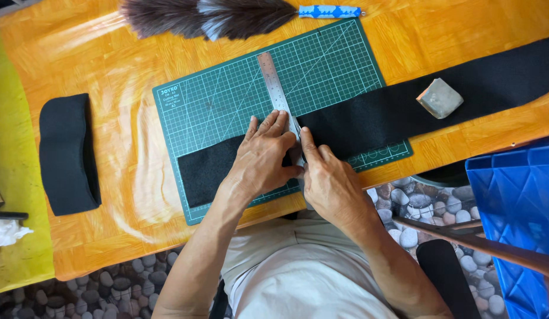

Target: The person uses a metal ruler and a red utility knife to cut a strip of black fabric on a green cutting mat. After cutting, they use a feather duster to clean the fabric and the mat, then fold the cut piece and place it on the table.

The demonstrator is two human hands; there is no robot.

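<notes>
Pressing flat on the steel ruler (278,94), the left hand (264,158) lies open, fingers spread across the ruler and the black felt strip (404,106) under it. The right hand (329,180) sits just beside it at 3 o'clock, curled shut with its forefinger stretched along the ruler's edge; it seems to pinch a small blade or marker, though the tool itself is hidden and I cannot tell which. The felt lies across the green cutting mat (227,100), running from the mat's 7 o'clock corner out past its 3 o'clock edge over the orange tabletop (457,29), where a grey block (440,97) weighs it down.

To do this stroke well, I judge the left hand should bear straight down so the ruler cannot swivel (felt is springy and lets metal creep), with fingertips kept back from the working edge. The right hand should draw along that edge in one even pull towards the body, holding the tool upright against the steel.

A folded black piece (67,153) rests well apart at 9 o'clock, and a feather duster (215,16) lies at 12 o'clock.
</notes>
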